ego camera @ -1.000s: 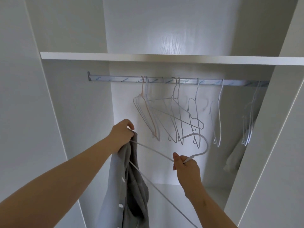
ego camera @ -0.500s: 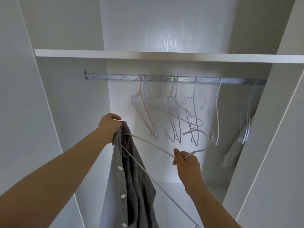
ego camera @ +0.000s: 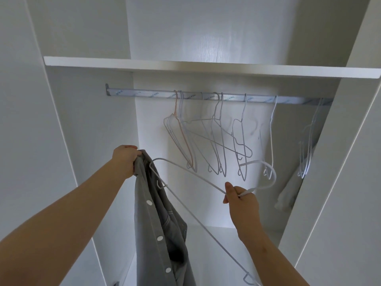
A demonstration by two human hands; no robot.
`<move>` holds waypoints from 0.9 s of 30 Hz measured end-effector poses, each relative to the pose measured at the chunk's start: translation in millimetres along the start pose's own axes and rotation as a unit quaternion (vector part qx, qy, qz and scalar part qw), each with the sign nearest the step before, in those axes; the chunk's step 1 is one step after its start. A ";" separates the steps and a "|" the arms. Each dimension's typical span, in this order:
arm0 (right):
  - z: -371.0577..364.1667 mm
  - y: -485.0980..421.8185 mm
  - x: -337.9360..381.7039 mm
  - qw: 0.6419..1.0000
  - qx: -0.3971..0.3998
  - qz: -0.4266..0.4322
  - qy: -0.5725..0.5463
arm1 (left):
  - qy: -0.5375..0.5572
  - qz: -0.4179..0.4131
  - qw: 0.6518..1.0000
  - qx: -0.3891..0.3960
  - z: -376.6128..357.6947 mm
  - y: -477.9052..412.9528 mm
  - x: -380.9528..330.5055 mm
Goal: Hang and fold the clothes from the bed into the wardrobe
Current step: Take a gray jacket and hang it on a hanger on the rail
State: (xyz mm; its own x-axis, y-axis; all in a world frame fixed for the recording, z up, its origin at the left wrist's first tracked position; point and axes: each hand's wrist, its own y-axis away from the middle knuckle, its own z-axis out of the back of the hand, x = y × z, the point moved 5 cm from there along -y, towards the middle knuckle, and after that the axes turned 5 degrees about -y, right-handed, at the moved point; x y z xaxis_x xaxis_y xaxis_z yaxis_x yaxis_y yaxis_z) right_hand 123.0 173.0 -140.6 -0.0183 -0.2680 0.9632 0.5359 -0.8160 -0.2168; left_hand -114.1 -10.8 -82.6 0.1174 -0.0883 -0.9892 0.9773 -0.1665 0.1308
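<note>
A grey shirt (ego camera: 148,223) is held up at 7 o'clock of the view, gripped at its top edge by the left hand (ego camera: 125,159), whose fingers are curled tight over the cloth. A white hanger (ego camera: 208,182) is pinched at the neck, just under its hook, between thumb and curled fingers of the right hand (ego camera: 241,199) at 4 o'clock. The far tip of the hanger lies against the shirt's top; whether it has entered the shirt cannot be told.

Several failures are judged possible. The small notch hook near the tip could be snagged on the buttoned front edge if the hanger is pushed in at this slant. The shirt could be dropped if the bunched cloth is let go before both shoulders are seated. The hanger's hook could be tangled in the empty hangers (ego camera: 218,141) near it at 12 o'clock when it is lifted to the rail (ego camera: 144,92).

On the rail's film wrap, the repeated print "HANG HONG" is read, possibly cut short at the front. No other writing is made out.
</note>
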 end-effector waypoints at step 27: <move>-47.2 5.6 5.6 0.983 0.135 -0.049 -0.110 | -0.110 -0.069 0.876 0.465 -63.7 112.7 -3.6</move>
State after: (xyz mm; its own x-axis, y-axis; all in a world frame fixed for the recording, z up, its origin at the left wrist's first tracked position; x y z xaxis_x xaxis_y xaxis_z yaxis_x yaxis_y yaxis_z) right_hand 86.1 142.8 -143.9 0.0856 -0.0527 0.9949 0.7461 -0.6584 -0.0991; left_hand 6.8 33.3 -68.5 -0.1266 -0.1744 -0.9765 0.4006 -0.9096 0.1105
